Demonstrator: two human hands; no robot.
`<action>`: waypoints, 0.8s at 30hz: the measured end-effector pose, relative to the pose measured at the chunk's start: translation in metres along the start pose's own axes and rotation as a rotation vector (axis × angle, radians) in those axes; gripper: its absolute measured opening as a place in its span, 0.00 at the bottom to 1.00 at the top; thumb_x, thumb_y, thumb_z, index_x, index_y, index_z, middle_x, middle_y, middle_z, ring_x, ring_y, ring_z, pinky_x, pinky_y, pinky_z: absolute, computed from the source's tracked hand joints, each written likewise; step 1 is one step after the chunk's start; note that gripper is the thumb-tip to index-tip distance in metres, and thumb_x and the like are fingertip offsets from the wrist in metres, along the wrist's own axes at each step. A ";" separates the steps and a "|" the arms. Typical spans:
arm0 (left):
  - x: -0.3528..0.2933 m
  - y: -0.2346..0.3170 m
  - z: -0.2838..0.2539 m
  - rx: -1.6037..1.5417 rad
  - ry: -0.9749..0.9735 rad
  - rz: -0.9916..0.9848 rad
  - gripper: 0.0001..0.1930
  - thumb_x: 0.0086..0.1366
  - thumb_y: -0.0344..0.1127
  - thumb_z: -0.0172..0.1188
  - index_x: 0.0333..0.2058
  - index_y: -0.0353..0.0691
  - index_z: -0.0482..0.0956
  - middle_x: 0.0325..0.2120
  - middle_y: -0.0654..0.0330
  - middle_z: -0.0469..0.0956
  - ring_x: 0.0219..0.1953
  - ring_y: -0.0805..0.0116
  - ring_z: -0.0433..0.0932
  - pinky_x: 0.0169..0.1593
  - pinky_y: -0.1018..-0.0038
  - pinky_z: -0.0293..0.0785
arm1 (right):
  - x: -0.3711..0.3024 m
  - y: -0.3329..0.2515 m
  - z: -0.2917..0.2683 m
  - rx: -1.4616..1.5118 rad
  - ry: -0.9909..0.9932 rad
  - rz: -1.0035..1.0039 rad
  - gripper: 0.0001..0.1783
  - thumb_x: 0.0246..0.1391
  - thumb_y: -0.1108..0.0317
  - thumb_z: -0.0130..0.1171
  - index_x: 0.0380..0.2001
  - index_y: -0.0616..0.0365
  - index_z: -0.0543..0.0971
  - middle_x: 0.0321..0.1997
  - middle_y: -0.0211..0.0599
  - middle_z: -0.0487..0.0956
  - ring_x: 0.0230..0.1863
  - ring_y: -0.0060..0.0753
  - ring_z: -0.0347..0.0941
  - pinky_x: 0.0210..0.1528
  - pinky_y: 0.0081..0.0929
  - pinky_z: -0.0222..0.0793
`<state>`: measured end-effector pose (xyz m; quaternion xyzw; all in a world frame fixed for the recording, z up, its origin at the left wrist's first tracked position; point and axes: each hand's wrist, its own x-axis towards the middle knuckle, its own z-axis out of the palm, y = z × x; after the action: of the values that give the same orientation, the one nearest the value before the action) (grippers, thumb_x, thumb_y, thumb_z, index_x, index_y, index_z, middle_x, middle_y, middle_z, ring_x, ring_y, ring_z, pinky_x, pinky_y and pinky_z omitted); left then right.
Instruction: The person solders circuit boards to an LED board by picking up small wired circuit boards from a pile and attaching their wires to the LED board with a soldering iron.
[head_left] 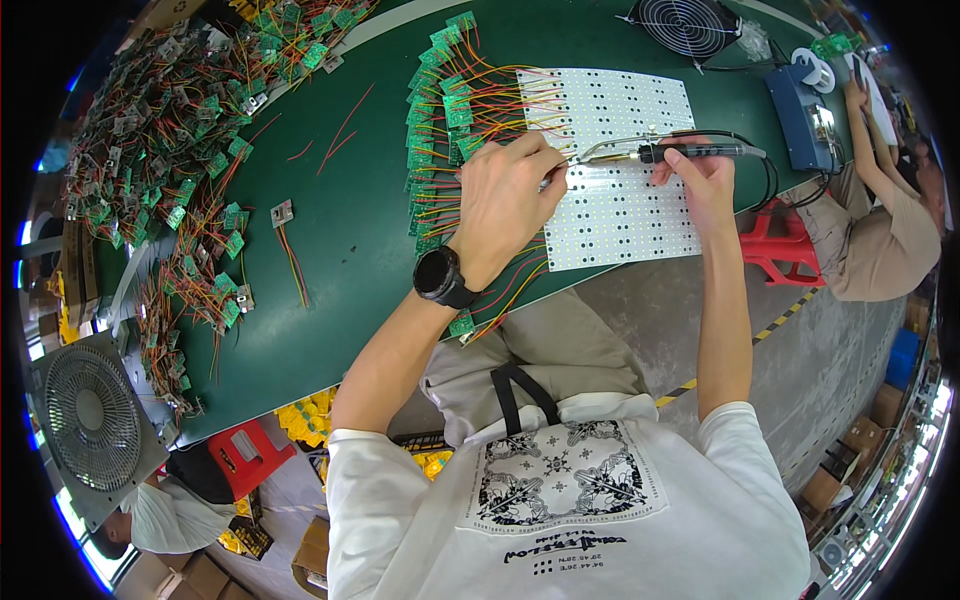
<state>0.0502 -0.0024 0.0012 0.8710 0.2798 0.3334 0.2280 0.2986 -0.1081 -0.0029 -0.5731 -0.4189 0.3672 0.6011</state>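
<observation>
A white panel [620, 215] dotted with rows of small LEDs and dark spots lies on the green table. My right hand [705, 180] grips a soldering iron [680, 151] by its black handle, with a thin metal feed tube along its top. The iron's tip points left, down to the panel near my left fingertips. My left hand [510, 190] is closed over the panel's left edge; a small silvery piece shows between its fingers, too hidden to name. Several green circuit boards [425, 130] lie in a column left of the panel, their red and yellow wires reaching its edge.
A large heap of wired circuit boards [150, 150] covers the table's left end. One loose board [282, 213] and wire scraps [340, 135] lie nearer. A black fan [688, 27] and a blue solder-feeder box [803, 118] stand at the back right. Another person [885, 240] sits at right.
</observation>
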 end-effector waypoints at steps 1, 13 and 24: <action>0.001 0.002 -0.002 0.005 0.002 0.004 0.03 0.52 0.31 0.64 0.27 0.40 0.82 0.25 0.63 0.78 0.22 0.64 0.75 0.32 0.70 0.68 | 0.000 -0.001 0.000 0.002 0.000 -0.006 0.11 0.54 0.75 0.61 0.39 0.70 0.77 0.26 0.42 0.80 0.26 0.31 0.78 0.30 0.25 0.72; 0.002 0.001 0.000 0.019 0.021 0.014 0.04 0.53 0.31 0.64 0.27 0.39 0.82 0.26 0.63 0.79 0.22 0.63 0.76 0.31 0.69 0.70 | 0.005 0.000 -0.006 0.096 -0.001 -0.038 0.12 0.54 0.75 0.60 0.40 0.71 0.76 0.28 0.44 0.80 0.25 0.32 0.77 0.30 0.25 0.72; 0.002 0.026 -0.052 0.099 -0.112 0.069 0.26 0.47 0.35 0.68 0.46 0.36 0.74 0.36 0.51 0.73 0.38 0.53 0.75 0.41 0.62 0.72 | 0.006 0.002 -0.004 0.179 0.049 -0.015 0.10 0.54 0.76 0.60 0.39 0.69 0.76 0.25 0.41 0.79 0.23 0.28 0.75 0.28 0.22 0.69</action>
<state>0.0232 -0.0095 0.0522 0.9076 0.2524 0.2777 0.1883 0.3043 -0.1040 -0.0047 -0.5227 -0.3741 0.3845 0.6626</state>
